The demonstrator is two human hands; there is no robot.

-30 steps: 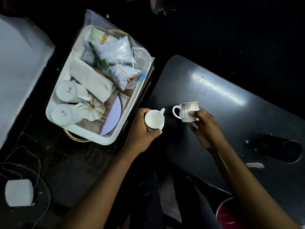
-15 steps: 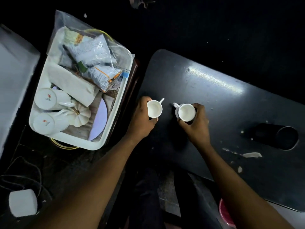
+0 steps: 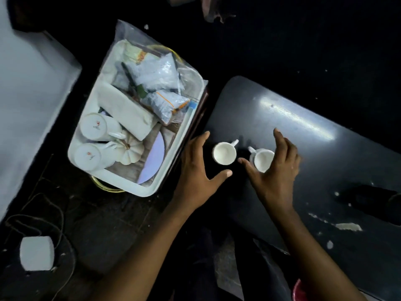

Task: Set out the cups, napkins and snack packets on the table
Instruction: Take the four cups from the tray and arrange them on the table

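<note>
Two small white cups stand upright side by side on the dark table [image 3: 325,161]: the left cup [image 3: 224,153] and the right cup [image 3: 262,159]. My left hand [image 3: 199,172] hovers just left of the left cup, fingers spread, holding nothing. My right hand [image 3: 275,177] is spread above and around the right cup, apart from it. In the white bin [image 3: 147,190] to the left lie two more cups [image 3: 95,127], a folded white napkin [image 3: 125,111] and several snack packets [image 3: 156,77].
A white pumpkin-shaped piece [image 3: 130,153] and a pale plate [image 3: 154,157] lie in the bin. A dark cylinder [image 3: 373,203] lies on the table at right. Cables and a white block [image 3: 36,253] are on the floor at lower left. A pink rim [image 3: 297,290] shows at bottom.
Both hands set their cups upright on the table, then let go and opened, fingers now spread beside the cups.
</note>
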